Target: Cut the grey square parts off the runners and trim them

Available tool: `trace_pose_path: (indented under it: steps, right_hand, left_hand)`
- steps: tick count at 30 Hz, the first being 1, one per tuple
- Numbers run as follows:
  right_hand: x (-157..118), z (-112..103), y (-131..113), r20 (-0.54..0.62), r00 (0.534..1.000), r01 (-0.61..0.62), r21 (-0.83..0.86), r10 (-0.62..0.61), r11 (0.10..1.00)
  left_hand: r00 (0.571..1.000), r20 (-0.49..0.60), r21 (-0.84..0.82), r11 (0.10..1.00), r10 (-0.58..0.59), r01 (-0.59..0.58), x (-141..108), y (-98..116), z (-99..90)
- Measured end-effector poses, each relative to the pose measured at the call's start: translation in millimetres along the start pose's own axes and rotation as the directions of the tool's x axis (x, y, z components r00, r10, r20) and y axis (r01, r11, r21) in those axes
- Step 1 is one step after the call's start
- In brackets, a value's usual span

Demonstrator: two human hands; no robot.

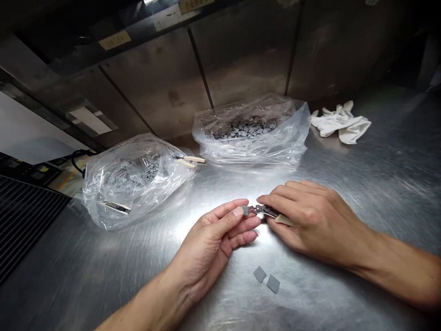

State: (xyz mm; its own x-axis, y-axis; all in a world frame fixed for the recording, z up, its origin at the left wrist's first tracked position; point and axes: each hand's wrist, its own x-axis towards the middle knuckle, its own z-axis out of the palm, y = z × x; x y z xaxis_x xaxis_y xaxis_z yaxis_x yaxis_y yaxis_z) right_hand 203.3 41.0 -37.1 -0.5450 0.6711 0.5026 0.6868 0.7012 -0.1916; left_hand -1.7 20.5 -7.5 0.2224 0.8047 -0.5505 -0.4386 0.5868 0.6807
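Observation:
Between thumb and fingertips, my left hand (220, 232) pinches a small grey square piece (245, 210). My right hand (305, 216) is wrapped round a pair of cutting pliers (267, 210) with a cream handle. The metal jaws of the pliers point left and meet the edge of the grey piece; whether they are closed on it I cannot tell. Two flat grey square pieces (260, 274) lie on the metal table (213, 303) below my hands.
A clear plastic bag (255, 149) of many grey pieces stands at the back. Another clear bag (138, 207) lies left, with cream-handled pliers (191, 161) at its edge and a utility knife (116, 207) on its front. White gloves (341, 122) rest at back right.

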Motion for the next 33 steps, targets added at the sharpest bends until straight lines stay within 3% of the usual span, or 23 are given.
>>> trace_pose_path:
  steps: [6, 33]
  right_hand:
    - [-0.9, 0.7, -2.5, -0.012, 1.000, 0.003, -0.059, -0.004, 0.998]
    - [-3.0, 0.7, -3.1, 0.030, 0.999, -0.019, -0.023, 0.019, 1.000]
  left_hand:
    - [1.000, -0.010, 0.024, 1.000, -0.013, 0.013, -0.2, -1.1, 0.6]
    - [1.000, 0.007, 0.061, 0.998, -0.005, 0.004, 0.2, -0.9, -0.9]
